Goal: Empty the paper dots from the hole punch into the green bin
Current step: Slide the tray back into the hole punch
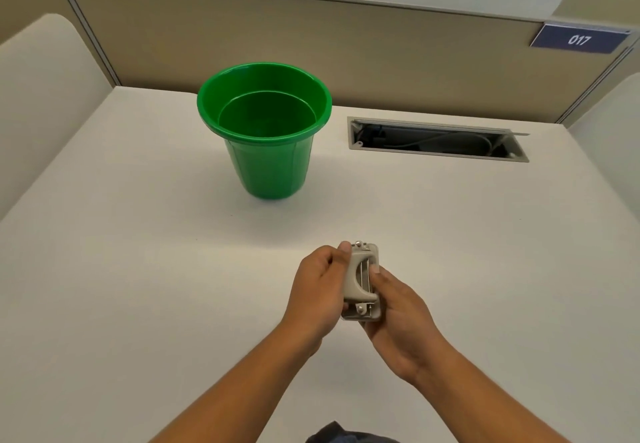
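A small grey hole punch [360, 278] with metal pins is held above the white desk, near its front middle. My left hand [317, 292] grips its left side, thumb at the top corner. My right hand [398, 321] cups its right side and underside, thumb resting on the handle. The green bin [239, 84] stands upright on the desk well beyond the hands, to the far left of them; its inside looks bare. No paper dots are visible.
The white desk [138, 269] is walled by beige partitions at the back and sides. An open cable slot [438, 139] with wires inside lies at the back right. A blue sign reading 017 [579, 39] hangs on the partition.
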